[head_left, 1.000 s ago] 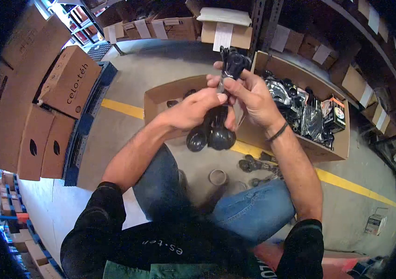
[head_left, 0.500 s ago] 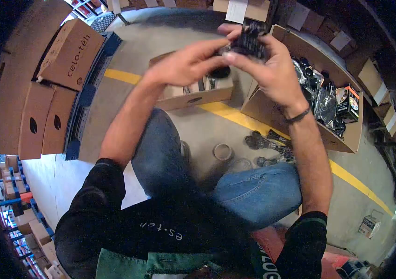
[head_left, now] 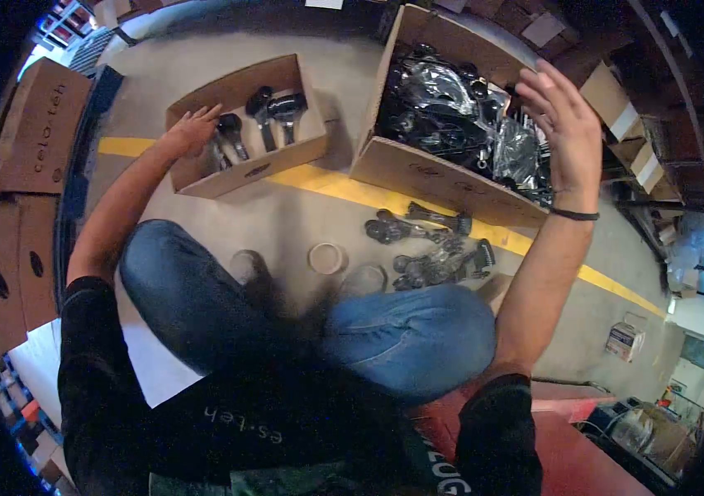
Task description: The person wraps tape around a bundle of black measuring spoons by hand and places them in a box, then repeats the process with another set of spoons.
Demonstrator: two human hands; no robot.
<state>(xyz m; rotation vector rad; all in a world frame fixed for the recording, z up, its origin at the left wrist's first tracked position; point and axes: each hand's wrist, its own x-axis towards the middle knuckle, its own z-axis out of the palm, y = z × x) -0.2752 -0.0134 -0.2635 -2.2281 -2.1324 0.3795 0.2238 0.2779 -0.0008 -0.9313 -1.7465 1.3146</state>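
Note:
My left hand (head_left: pixel 193 132) is over the left wall of the small cardboard box (head_left: pixel 211 183), fingers stretched and nothing visible in them. Inside that box lie several black utensils (head_left: pixel 287 107) with rounded heads. My right hand (head_left: pixel 565 120) is raised at the right end of the large cardboard box (head_left: pixel 443 180), its fingers spread and holding nothing. Many black pieces in clear plastic (head_left: pixel 447 91) fill the large box. More black utensils (head_left: pixel 418 248) lie in a loose group on the floor, in front of my bent leg.
A roll of tape (head_left: pixel 325 258) is on the floor between my knees, near a yellow floor line (head_left: pixel 319 183). Stacked cartons (head_left: pixel 38 132) stand at the left. A small box (head_left: pixel 625 341) sits on the floor at the right, beside a red surface (head_left: pixel 554 430).
The black item that both hands held together is no longer in them. My hands have parted, the left to the small box, the right to the large one. The view has shifted.

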